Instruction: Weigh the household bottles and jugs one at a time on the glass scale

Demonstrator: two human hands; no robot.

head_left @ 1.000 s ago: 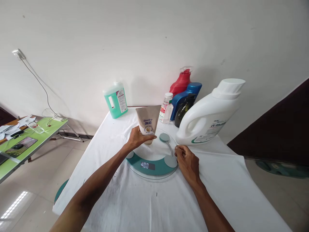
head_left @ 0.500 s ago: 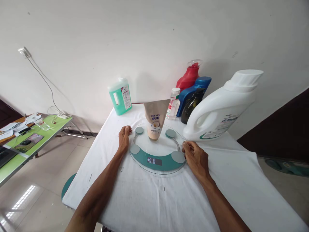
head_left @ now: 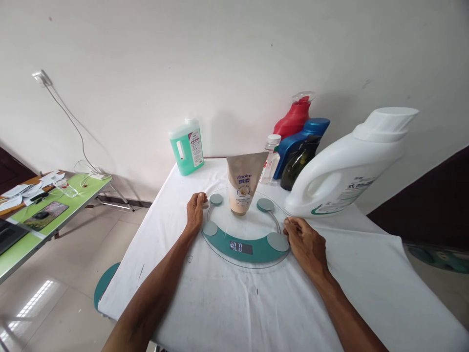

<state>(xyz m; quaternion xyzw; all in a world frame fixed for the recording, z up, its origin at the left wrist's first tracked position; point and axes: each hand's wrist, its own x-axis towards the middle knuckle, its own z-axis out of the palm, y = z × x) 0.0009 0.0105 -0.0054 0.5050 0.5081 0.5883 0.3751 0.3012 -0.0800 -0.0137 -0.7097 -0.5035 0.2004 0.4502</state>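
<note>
**Both hands at the rim of the scale, tube standing on the glass**

I see my left hand (head_left: 195, 210) resting on the white cloth at the left edge of the glass scale (head_left: 246, 247), fingers loosely curled and holding nothing, its side touching or just beside the rim. My right hand (head_left: 306, 242) sits at the scale's right edge, fingers curled together against the rim near the front right metal pad; I cannot tell whether it truly pinches the glass or only lies against it.

Between the two hands, the beige tube (head_left: 244, 188) stands on its cap on the clear rear part of the scale, flat crimped end upward, free of both hands. The display (head_left: 241, 247) in the teal front band is lit; its digits are too small to be sure of.

The scale lies near the middle of the table (head_left: 227, 313). Toward the far right corner, a large white detergent jug (head_left: 348, 168) stands just beside the scale. Along the far edge stand a small clear bottle (head_left: 270, 159), a dark bottle (head_left: 298, 164), a blue bottle (head_left: 298, 142) and a red spray bottle (head_left: 295, 117). A green jug (head_left: 187, 146) stands at the far left corner.
</note>
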